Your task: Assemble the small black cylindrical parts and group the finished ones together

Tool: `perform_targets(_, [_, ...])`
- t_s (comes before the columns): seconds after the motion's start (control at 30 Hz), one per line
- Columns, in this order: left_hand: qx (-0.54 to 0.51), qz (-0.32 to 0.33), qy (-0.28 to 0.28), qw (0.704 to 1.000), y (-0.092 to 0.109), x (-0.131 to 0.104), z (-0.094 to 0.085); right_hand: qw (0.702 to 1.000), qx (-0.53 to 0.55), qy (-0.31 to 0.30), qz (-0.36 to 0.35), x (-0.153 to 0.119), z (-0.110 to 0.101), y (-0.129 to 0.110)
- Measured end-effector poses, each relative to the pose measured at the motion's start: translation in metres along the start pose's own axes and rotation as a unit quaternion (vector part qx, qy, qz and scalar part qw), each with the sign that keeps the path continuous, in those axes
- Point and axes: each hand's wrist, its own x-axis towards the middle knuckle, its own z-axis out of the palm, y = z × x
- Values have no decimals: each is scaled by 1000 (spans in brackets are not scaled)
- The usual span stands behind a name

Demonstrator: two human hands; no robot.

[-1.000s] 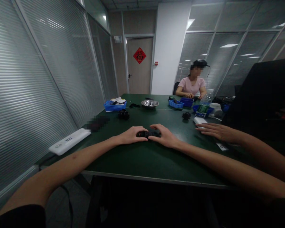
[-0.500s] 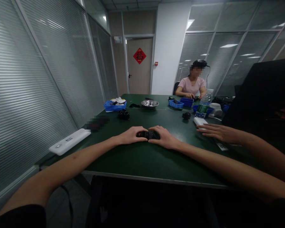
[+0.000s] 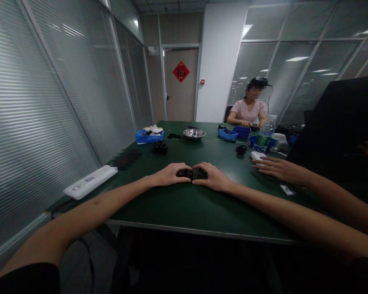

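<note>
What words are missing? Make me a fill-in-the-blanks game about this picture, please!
The sign on the door has a ____ background.
The shirt across the table is ____.
The tabletop is dark ____.
The left hand and right hand hold one ____-coloured object.

Missing words: red; pink; green; black.

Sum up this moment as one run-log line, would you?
left hand: on black object | right hand: on its other end | beyond: metal bowl, blue tray
</note>
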Motion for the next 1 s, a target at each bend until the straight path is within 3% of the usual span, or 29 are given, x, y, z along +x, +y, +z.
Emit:
perform_targets(0.33, [2,8,1,1000,0,-1,0,999,39,30,4,1,-1,-2])
perform_targets(0.6, [0,-4,-8,1000,4,-1,-2,1000,12,3,-8,1,-3,-5])
perform_targets(0.8, [-7,2,-6,1000,3,0,-2,996,70,50,24,-1,-6,-6])
perform_targets(1.0, [0,-15,-5,1000,5,0,-2,1000,-15,-3,17,0,-2,-9])
